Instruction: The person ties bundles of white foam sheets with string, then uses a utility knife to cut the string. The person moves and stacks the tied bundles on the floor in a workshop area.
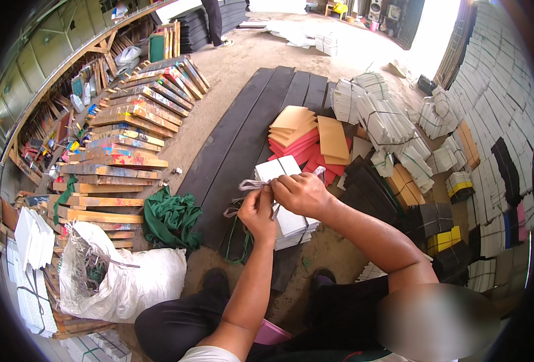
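A stack of white rectangular sheets [296, 225] lies in front of me, with a dark band around its lower part. My left hand [257, 212] is closed, its thumb and fingers pinching a greyish tie strip [252, 184] over the stack's left side. Right beside it, my right hand [301, 193] pinches the same strip, its fingers nearly touching the left ones. Loops of the strip stick out to the left of my hands. The exact spot where the fingers meet is partly hidden. Just beyond lie red sheets [303, 154] and tan sheets [293, 125].
Long black boards [230, 130] lie under the stack. To the left are a green cloth heap [171, 218], a white sack [131, 280] and rows of paint-stained wooden frames [125, 139]. Tied white bundles [384, 120] and a black bundle [436, 220] stand at right. A person [214, 21] stands far back.
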Available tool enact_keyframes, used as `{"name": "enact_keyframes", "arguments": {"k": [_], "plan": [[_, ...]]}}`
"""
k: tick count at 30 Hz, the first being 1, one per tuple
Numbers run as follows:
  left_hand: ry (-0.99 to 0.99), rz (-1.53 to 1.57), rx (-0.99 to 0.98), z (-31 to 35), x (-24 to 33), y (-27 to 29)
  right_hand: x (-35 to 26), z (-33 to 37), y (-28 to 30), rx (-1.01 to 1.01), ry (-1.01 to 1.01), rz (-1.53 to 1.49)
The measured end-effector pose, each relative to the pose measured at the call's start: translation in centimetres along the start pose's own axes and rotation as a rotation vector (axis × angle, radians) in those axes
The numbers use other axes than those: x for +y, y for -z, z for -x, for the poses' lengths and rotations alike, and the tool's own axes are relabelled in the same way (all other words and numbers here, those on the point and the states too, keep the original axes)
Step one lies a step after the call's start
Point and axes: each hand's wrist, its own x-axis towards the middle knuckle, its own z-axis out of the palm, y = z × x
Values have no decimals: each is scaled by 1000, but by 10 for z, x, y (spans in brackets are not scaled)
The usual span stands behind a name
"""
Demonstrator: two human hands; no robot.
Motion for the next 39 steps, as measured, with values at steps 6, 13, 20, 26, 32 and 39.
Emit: {"name": "enact_keyframes", "arguments": {"k": [6,13,20,26,32,39], "plan": [[652,679,81,-2,3,-13,13,7,-3,166,120,15],[626,677,-29,-1,23,-14,11,17,1,189,-76,-221],[399,688,40,7,4,-19,-7,15,-8,227,-448,-552],[69,140,-19,1,15,-4,9,10,10,96,-334,-521],[-319,-147,-92,-10,20,2,13,7,22,-50,-211,-323],[-668,-355,-191,-21,21,7,11,4,28,-160,-132,-175]]}}
